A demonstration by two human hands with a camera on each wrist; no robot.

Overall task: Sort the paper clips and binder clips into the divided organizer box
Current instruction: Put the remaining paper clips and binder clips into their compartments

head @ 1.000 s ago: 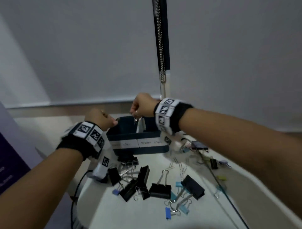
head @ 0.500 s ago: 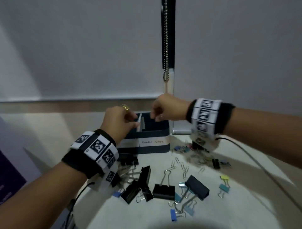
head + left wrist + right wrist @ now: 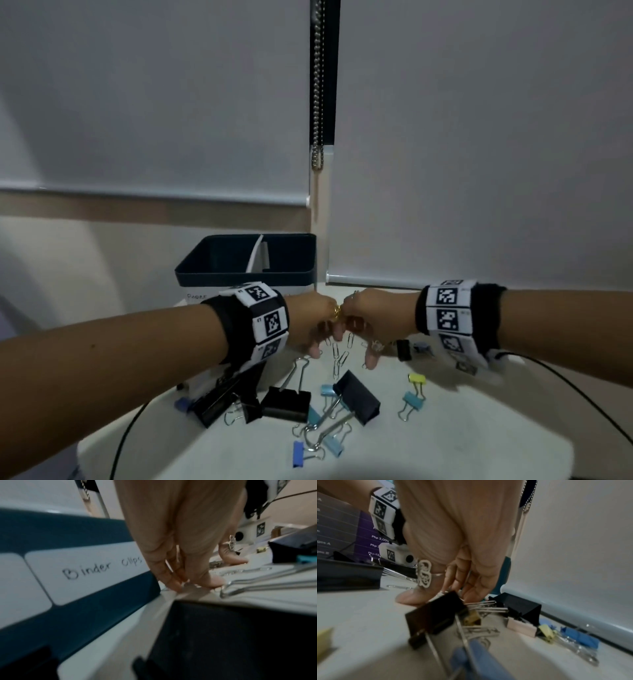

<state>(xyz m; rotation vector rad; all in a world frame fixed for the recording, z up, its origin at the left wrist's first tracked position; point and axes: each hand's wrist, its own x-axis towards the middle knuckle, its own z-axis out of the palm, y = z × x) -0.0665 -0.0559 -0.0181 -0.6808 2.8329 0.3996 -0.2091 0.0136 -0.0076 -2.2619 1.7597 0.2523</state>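
A scatter of binder clips is spread across the white table (image 3: 445, 442), with a large black binder clip (image 3: 286, 404) and a second black one (image 3: 358, 397) lying in front of the hands, their wire handles pointing toward the far edge. Small blue clips (image 3: 411, 401), a yellow clip (image 3: 417, 378) and a dark cable (image 3: 582, 394) are seen to the right. The dark blue organizer box (image 3: 246, 277) is set at the far side of the table against the wall, its white divider (image 3: 257, 255) running front to back; a label (image 3: 101, 569) reading "Binder Clips" is fixed to its front.

The left hand (image 3: 315, 322) and right hand (image 3: 373, 318) are lowered side by side, knuckles nearly touching, over a few silver paper clips (image 3: 340, 356) lying just in front of the box, long axes running roughly toward it. The left fingertips (image 3: 175, 584) are brought down to the tabletop beside the box's corner, fingers bunched and extended; whether a clip is pinched cannot be told. The right fingers (image 3: 471, 588) are loosely curled downward just above a black clip (image 3: 436, 614), and no grasp can be made out.
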